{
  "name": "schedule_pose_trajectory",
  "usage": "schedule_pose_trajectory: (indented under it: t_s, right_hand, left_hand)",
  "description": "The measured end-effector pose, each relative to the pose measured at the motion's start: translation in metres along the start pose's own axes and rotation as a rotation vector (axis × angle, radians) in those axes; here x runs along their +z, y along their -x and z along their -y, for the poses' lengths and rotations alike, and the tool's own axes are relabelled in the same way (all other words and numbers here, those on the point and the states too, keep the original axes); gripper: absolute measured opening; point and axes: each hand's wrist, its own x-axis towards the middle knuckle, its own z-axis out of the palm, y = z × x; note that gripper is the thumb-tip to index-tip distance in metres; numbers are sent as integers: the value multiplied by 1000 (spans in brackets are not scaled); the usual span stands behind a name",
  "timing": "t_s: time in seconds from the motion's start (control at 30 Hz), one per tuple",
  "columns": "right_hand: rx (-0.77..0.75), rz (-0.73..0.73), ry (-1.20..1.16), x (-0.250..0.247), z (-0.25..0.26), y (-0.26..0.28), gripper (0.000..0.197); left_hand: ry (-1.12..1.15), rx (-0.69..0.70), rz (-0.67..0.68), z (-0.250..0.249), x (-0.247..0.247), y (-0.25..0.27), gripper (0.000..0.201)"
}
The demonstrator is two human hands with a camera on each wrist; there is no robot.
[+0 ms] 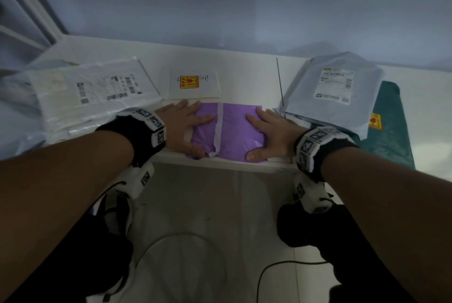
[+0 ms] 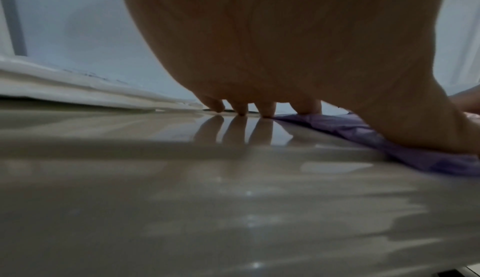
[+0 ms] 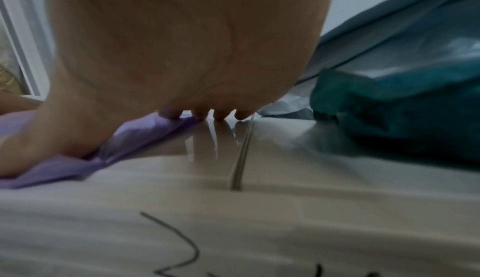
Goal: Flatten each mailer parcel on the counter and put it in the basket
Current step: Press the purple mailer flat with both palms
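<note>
A purple mailer [image 1: 232,131] with a pale strip down its middle lies at the front edge of the white counter [image 1: 244,68]. My left hand [image 1: 186,123] lies flat on its left part, fingers straight and spread, thumb near the front edge. My right hand [image 1: 266,131] presses flat on its right part in the same way. In the left wrist view the left fingertips [image 2: 241,110] touch the glossy counter and the purple mailer [image 2: 415,154] runs under the palm. In the right wrist view the purple mailer [image 3: 124,137] bulges under the right hand [image 3: 207,115]. No basket is in view.
A clear-white mailer [image 1: 93,92] with barcodes lies at the left. A small white mailer [image 1: 193,85] with a yellow sticker sits behind the purple one. At the right a grey mailer [image 1: 330,90] overlaps a teal one [image 1: 389,136]. Cables [image 1: 281,268] hang below the counter.
</note>
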Motion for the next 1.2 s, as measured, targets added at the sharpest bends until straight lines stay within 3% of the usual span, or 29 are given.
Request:
schedule_pose_trajectory:
  t_s: [0.17, 0.43, 0.97, 1.03, 1.13, 1.2]
  right_hand:
    - [6, -20, 11, 0, 3, -2, 140]
    - [16, 6, 23, -7, 5, 4, 121]
    - [72, 50, -8, -15, 12, 4, 129]
    - [69, 39, -50, -19, 18, 7, 124]
    - [26, -88, -118, -31, 30, 10, 104]
    - [-8, -184, -81, -40, 41, 11, 93]
  left_hand:
    - [0, -9, -5, -2, -1, -1, 123]
    - [-1, -21, 2, -3, -3, 6, 128]
    - [-10, -68, -12, -7, -6, 12, 115]
    - [46, -75, -16, -9, -8, 14, 118]
    - [166, -66, -70, -10, -14, 14, 135]
    - [240, -36, -140, -14, -23, 16, 124]
